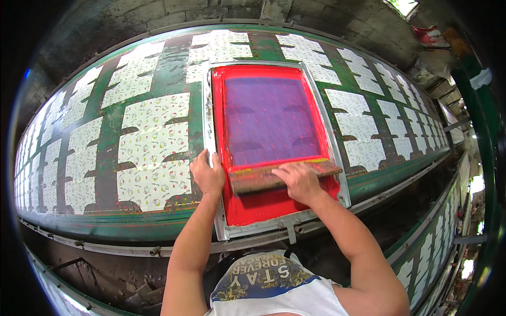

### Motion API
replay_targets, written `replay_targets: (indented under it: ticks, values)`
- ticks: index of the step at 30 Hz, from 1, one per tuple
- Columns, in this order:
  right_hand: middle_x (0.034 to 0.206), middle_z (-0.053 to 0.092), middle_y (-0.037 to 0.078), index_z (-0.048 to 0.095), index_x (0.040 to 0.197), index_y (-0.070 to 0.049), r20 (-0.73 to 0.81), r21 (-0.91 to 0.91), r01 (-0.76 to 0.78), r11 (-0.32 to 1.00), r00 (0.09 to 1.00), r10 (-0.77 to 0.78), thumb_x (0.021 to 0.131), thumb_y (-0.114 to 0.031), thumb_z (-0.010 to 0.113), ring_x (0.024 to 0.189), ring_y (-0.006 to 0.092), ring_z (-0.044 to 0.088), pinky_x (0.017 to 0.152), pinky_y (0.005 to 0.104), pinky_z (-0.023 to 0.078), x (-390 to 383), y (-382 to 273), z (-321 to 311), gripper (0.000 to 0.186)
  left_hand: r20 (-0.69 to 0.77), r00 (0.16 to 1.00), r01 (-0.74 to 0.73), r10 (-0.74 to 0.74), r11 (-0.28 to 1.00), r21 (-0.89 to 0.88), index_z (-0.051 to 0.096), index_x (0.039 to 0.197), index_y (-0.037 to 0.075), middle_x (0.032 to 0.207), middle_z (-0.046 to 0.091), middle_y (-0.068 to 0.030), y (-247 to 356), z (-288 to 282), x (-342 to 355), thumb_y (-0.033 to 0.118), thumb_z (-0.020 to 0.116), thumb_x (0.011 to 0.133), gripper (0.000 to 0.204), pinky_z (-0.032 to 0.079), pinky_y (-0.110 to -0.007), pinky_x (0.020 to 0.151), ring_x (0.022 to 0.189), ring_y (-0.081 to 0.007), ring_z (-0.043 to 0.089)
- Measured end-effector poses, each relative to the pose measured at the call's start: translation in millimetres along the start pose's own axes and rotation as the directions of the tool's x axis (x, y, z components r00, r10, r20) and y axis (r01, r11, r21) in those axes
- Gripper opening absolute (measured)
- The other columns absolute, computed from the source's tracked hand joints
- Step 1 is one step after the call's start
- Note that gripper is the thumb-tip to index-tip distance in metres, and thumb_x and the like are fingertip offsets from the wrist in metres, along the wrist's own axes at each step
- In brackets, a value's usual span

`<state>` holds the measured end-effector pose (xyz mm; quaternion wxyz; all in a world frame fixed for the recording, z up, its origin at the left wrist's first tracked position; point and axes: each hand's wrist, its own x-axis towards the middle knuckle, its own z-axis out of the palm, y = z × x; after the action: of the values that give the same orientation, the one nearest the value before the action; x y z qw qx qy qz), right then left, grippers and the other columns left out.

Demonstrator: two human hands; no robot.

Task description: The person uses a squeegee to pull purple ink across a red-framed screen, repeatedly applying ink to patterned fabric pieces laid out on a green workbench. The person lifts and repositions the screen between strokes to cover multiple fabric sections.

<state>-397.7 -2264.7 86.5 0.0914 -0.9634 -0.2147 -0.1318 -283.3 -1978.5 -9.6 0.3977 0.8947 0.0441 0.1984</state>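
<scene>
A screen printing frame (209, 118) lies on the long green table, its metal border around a purple mesh (269, 118) edged in red ink (263, 208). My left hand (207, 173) grips the left side of this frame near its front corner. Across the near part of the screen lies a wide wooden squeegee (255, 179), tilted, with yellowish and red smears along it. My right hand (299, 181) is closed over the squeegee, right of its middle. The blade's lower edge is hidden from above.
White fabric pieces with small prints (153, 142) lie in rows on the green table (108, 158), left and right of the frame. A metal rail with a bracket (291, 231) runs along the near edge. Another table with fabric pieces (421, 263) stands at lower right; a block wall (211, 13) rises behind.
</scene>
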Motion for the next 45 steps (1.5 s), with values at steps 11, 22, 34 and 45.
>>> replay_targets:
  ticks: [11,22,34,45]
  values:
    - [0.11,0.078,0.015,0.081,0.122,-0.017,0.072,-0.031,-0.04,0.999,0.997,0.042,0.087,-0.004,0.067,0.104,0.0359,0.079,0.091,0.0519,0.064,222.5,177.8,61.1,0.04,-0.006,0.998,0.062,-0.062,0.998,-0.013,0.074,0.128,-0.003,0.118,0.076,-0.019,7.9,0.3,-1.7,0.023,0.065,0.109,0.033,0.05,-0.049,0.104,0.113,-0.0376,0.065]
    - [0.12,0.082,0.019,0.081,0.121,-0.016,0.2,-0.054,-0.112,0.992,0.972,0.121,0.091,-0.008,0.063,0.116,0.0402,0.077,0.099,0.0537,0.062,353.5,268.3,65.9,0.036,-0.005,0.998,0.055,-0.055,0.998,0.028,0.073,0.127,-0.004,0.117,0.074,-0.0176,19.6,-3.1,-2.3,0.018,0.065,0.108,0.03,0.051,-0.047,0.103,0.113,-0.0361,0.064]
    - [0.118,0.082,0.018,0.083,0.119,-0.014,0.329,-0.049,-0.08,0.996,0.94,0.091,0.087,-0.011,0.064,0.115,0.0391,0.077,0.099,0.0532,0.062,334.4,254.0,49.2,0.037,-0.112,0.986,-0.1,0.121,0.979,0.178,0.072,0.138,-0.001,0.13,0.07,-0.0197,28.7,-3.6,0.4,0.015,0.065,0.109,0.034,0.051,-0.047,0.103,0.116,-0.0363,0.064]
    - [0.106,0.083,0.016,0.085,0.108,-0.018,0.37,0.02,-0.025,0.999,0.929,0.015,0.08,-0.011,0.068,0.105,0.0377,0.08,0.092,0.0532,0.064,169.9,134.2,1.2,0.033,0.665,0.271,0.496,0.696,0.491,-0.716,0.078,0.104,0.003,0.117,0.079,-0.0162,209.5,-85.1,-125.5,0.005,0.087,0.094,0.014,0.057,-0.043,0.089,0.104,-0.0285,0.074]
